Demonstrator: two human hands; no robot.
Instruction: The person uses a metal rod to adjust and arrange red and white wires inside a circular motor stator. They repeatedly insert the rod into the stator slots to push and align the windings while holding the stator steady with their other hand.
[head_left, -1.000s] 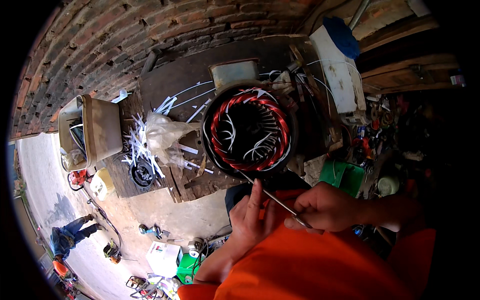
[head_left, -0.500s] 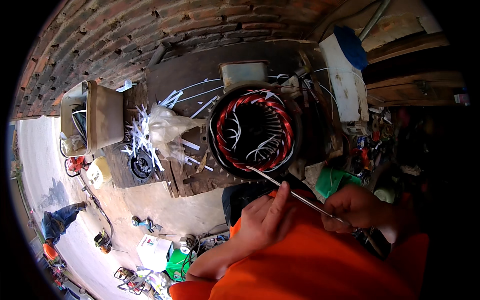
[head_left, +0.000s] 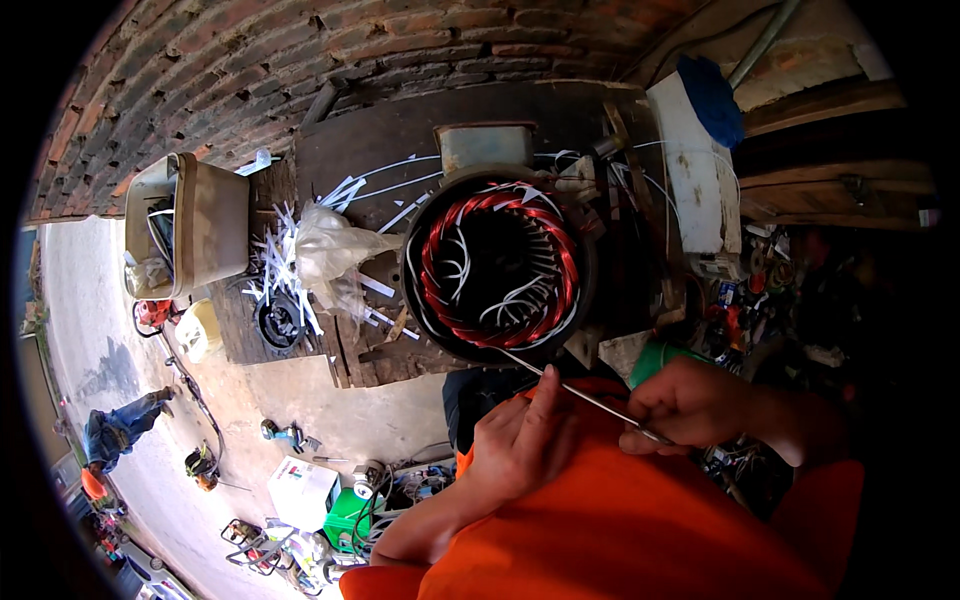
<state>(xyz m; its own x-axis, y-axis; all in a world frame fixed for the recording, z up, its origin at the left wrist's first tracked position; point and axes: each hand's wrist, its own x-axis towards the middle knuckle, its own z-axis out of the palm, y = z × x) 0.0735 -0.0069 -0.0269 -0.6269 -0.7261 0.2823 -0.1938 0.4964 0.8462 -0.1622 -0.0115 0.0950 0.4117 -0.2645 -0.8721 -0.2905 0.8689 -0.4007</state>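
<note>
A round motor stator (head_left: pixel 592 255) lies on the workbench, its opening facing up. Around the inside runs a thick ring of red coil windings (head_left: pixel 432 268) laced with white strips. My right hand (head_left: pixel 685 402) is closed round the rear part of a thin, slightly curved metal rod (head_left: pixel 595 400). The rod's far end meets the near side of the windings; whether its tip goes under them, I cannot tell. My left hand (head_left: pixel 515 445) is near the stator's near rim, one digit stretched along to the rod and touching it, the other fingers curled and partly hidden.
White strips (head_left: pixel 278 250), clear plastic film (head_left: pixel 335 245) and a black bowl (head_left: pixel 280 325) lie on the bench (head_left: pixel 365 125), left of the stator. A beige bin (head_left: pixel 212 230) stands beyond them. Tools and boxes (head_left: pixel 303 492) sit on the floor. A person (head_left: pixel 125 430) is at far left.
The rod's tip has shifted from on top of the red windings to their near edge. My right hand has moved slightly left with the rod; my left digit stays against it.
</note>
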